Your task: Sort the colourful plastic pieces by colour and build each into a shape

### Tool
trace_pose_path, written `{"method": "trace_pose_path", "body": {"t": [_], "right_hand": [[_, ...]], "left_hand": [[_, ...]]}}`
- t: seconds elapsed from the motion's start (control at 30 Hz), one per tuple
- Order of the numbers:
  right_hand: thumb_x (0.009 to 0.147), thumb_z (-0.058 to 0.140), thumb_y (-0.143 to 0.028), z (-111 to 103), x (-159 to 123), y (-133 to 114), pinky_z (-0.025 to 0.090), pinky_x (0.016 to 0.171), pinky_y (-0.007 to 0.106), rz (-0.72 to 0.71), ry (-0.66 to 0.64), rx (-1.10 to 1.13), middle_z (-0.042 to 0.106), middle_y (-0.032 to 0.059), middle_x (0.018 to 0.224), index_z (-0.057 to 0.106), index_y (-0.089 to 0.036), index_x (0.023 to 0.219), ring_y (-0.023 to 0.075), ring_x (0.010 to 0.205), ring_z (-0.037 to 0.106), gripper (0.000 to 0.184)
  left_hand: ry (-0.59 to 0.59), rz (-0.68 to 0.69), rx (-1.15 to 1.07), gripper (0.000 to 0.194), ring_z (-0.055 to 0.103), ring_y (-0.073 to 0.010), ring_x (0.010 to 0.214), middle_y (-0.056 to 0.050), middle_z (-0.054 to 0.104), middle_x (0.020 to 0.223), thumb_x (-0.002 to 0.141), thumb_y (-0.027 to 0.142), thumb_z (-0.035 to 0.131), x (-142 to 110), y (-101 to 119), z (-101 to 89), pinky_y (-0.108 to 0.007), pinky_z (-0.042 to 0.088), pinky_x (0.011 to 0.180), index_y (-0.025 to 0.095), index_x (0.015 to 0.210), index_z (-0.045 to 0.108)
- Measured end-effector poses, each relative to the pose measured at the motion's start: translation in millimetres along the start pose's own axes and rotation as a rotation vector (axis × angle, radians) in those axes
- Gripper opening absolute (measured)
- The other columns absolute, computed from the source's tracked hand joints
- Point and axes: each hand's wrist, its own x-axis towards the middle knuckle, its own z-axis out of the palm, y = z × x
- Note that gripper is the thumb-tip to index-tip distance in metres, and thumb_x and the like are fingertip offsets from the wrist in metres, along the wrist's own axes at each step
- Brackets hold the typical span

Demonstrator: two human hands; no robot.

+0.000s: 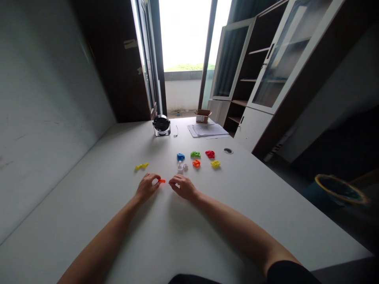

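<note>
My left hand (pixel 147 186) pinches a small orange plastic piece (pixel 162 181) between thumb and fingertips, low over the white table. A short gap to the right, my right hand (pixel 182 187) has its thumb and fingertips pressed together; whatever they may hold is too small to make out. Just beyond the right hand lies a clump of white pieces (pixel 182 166). Behind and beside it are blue pieces (pixel 180 157), green pieces (pixel 195 154), orange pieces (pixel 196 163), red pieces (pixel 210 154) and yellow pieces (pixel 215 164). A yellow row of joined pieces (pixel 141 166) lies beyond my left hand.
At the table's (pixel 118 154) far end stand a round black fan-like device (pixel 161 124) and an open cardboard box (pixel 203 116), with paper sheets (pixel 207 130) before it. A cable hole (pixel 228 151) lies near the right edge. A wall (pixel 44 98) borders the left side.
</note>
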Motion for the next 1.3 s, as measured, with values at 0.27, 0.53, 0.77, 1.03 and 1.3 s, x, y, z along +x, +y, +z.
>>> {"method": "trace_pose_path", "body": {"t": [0.27, 0.53, 0.77, 1.03, 1.3], "right_hand": [[0.098, 0.054, -0.028, 2, 0, -4, 0.049, 0.089, 0.036, -0.145, 0.029, -0.155, 0.068, 0.0077, 0.106, 0.062, -0.025, 0.119, 0.0224, 0.099, 0.06, 0.022], [0.097, 0.056, -0.022, 4, 1, 0, 0.05, 0.086, 0.038, -0.202, 0.087, -0.185, 0.066, 0.008, 0.106, 0.058, -0.023, 0.122, 0.0234, 0.097, 0.058, 0.025], [0.098, 0.052, -0.018, 2, 2, 0, 0.049, 0.081, 0.036, -0.194, 0.058, -0.224, 0.064, 0.0071, 0.101, 0.061, -0.023, 0.113, 0.0223, 0.093, 0.055, 0.018], [0.099, 0.05, -0.022, 0, 2, -2, 0.048, 0.084, 0.037, -0.1, 0.103, -0.157, 0.063, 0.0086, 0.099, 0.06, -0.021, 0.108, 0.0233, 0.096, 0.056, 0.013], [0.1, 0.051, -0.024, 0, 2, -1, 0.047, 0.084, 0.035, -0.073, 0.107, -0.127, 0.063, 0.0076, 0.097, 0.058, -0.021, 0.106, 0.0226, 0.095, 0.057, 0.01]], "left_hand": [[0.01, -0.096, -0.404, 0.017, 0.066, -0.0177, 0.088, -0.003, 0.071, 0.095, 0.09, 0.033, 0.057, 1, 16, 11.1, -0.028, 0.05, 0.078, 0.02, 0.098, 0.064], [0.059, -0.075, -0.393, 0.015, 0.064, -0.0153, 0.08, -0.001, 0.07, 0.089, 0.089, 0.031, 0.061, -4, 23, 14.1, -0.026, 0.048, 0.074, 0.021, 0.099, 0.063], [0.022, -0.077, -0.407, 0.015, 0.065, -0.0159, 0.08, -0.001, 0.071, 0.088, 0.09, 0.033, 0.06, -6, 28, 14.2, -0.025, 0.047, 0.069, 0.02, 0.098, 0.062], [-0.001, -0.101, -0.424, 0.023, 0.069, -0.0183, 0.082, -0.004, 0.072, 0.093, 0.094, 0.039, 0.055, -7, 28, 11.7, -0.028, 0.051, 0.073, 0.02, 0.106, 0.063], [-0.029, -0.065, -0.445, 0.027, 0.068, -0.0175, 0.083, -0.005, 0.071, 0.1, 0.091, 0.04, 0.062, -9, 28, 13.7, -0.026, 0.051, 0.07, 0.022, 0.11, 0.064]]}}
